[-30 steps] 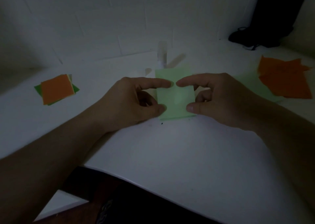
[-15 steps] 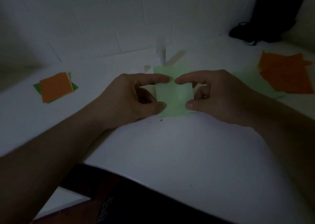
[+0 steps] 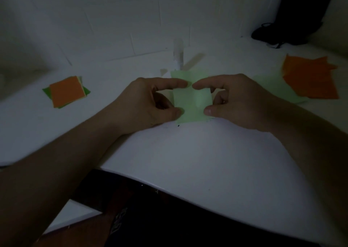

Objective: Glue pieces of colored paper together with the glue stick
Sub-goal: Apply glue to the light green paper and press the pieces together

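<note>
Across the white bench (image 3: 188,152), which runs from the dark near edge back to the tiled wall, the work sits at the middle, a little toward the far edge. Largest of the loose things is the dark bag (image 3: 293,21) in the far right corner. Next comes the loose pile of orange paper (image 3: 310,81) by the right edge, lying over one pale green sheet (image 3: 273,88); how many orange pieces it holds cannot be told. By the left edge lies one small stack of squares (image 3: 66,91), orange on top, pale and dark green showing under it.

Between the two hands lies the pale green square (image 3: 192,103), flat on the bench; whether it is a single sheet or two pressed together cannot be told. The left hand (image 3: 146,103) pinches its left edge, forefinger at the far corner and thumb at the near one. The right hand (image 3: 237,101) grips the right edge the same way, so the forefingers almost meet over the far edge.

Just beyond the square's far edge stands one glue stick (image 3: 178,54), upright, its long axis vertical, with a pale slip (image 3: 194,61) lying slantwise beside it. It lies straight ahead of both hands, about equally near to each, so either could reach it once the paper is released.
</note>
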Tool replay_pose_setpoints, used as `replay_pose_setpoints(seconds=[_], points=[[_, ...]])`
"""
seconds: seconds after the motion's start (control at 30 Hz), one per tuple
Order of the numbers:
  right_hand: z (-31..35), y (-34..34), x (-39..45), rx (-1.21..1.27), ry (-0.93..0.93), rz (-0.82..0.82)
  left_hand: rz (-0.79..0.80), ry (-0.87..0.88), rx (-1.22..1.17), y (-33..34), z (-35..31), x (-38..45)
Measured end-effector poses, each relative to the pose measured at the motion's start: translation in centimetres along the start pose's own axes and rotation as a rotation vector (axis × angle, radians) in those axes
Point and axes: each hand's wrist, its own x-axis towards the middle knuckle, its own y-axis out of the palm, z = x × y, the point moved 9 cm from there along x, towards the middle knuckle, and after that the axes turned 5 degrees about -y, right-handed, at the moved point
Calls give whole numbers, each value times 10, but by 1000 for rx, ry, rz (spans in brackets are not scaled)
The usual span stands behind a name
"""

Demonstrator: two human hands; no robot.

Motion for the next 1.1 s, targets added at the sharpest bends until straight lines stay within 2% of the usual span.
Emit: replay_pose_setpoints(seconds=[1.1], points=[[1, 3, 2, -99, -35, -23, -35, 70, 44, 0, -2, 1]])
